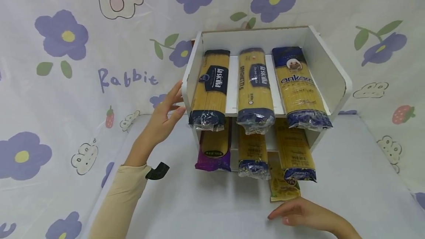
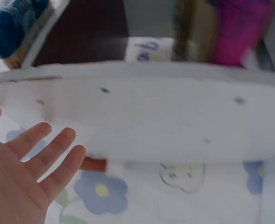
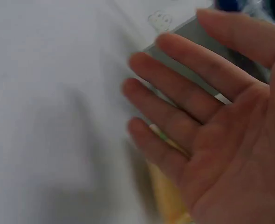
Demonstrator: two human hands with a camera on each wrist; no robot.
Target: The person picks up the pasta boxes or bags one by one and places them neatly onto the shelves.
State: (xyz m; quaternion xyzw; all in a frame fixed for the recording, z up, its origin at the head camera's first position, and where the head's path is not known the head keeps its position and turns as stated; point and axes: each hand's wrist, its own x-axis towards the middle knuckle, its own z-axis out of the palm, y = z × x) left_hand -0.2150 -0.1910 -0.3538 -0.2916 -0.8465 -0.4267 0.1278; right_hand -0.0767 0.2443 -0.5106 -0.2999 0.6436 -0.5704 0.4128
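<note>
A white two-tier shelf [image 1: 254, 39] holds packs of spaghetti. My left hand [image 1: 162, 119] is raised beside its left side panel [image 2: 142, 116], fingers loosely extended; whether they touch it I cannot tell. On the upper tier lie two la sicilia spaghetti packs [image 1: 215, 99] [image 1: 255, 97] and a blue-ended ankara pack [image 1: 302, 91]. Below them are a purple-ended pack [image 1: 214, 150] and two blue-ended spaghetti packs [image 1: 253, 150] [image 1: 295, 150]. My right hand [image 1: 305, 214] hovers low in front of the shelf, holding nothing. In the right wrist view its fingers [image 3: 175, 93] look relaxed and slightly spread.
A yellow pasta pack [image 1: 282, 183] lies under the shelf at the lower right, just beyond my right hand. The shelf stands on a white surface [image 1: 212, 209]. Behind it hangs a white cloth [image 1: 126, 43] printed with purple flowers.
</note>
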